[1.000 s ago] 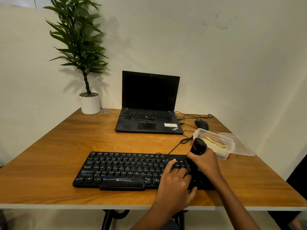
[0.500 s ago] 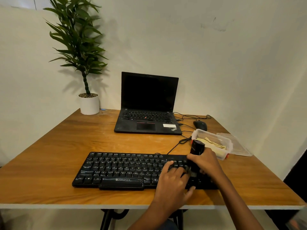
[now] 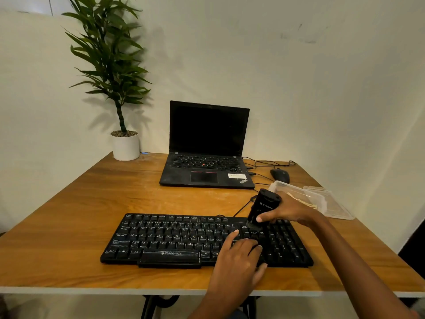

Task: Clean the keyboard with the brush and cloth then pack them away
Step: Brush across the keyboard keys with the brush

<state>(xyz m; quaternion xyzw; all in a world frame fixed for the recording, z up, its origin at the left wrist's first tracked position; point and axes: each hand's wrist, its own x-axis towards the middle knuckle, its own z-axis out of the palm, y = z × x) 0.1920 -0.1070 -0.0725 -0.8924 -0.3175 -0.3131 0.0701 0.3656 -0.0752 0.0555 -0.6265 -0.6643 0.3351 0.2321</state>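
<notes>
A black keyboard point(image 3: 174, 238) lies near the front edge of the wooden table point(image 3: 80, 215). My right hand point(image 3: 289, 209) grips a black brush point(image 3: 263, 207), upright and tilted, with its bristle end down on the keys at the keyboard's upper right. My left hand point(image 3: 239, 261) rests on the right part of the keyboard, fingers pressing down on the keys. A yellowish cloth point(image 3: 305, 202) lies inside a clear plastic box point(image 3: 322, 201) to the right, partly hidden by my right hand.
The box's clear lid point(image 3: 338, 208) lies beside it on the right. A black open laptop point(image 3: 207, 162) stands at the back, a black mouse point(image 3: 280, 175) with cables to its right. A potted plant point(image 3: 125, 143) is at the back left corner.
My right hand has carried the brush up the keyboard, from the lower right keys to the upper rows. My left hand stayed on the keys, with its fingers shifting slightly.
</notes>
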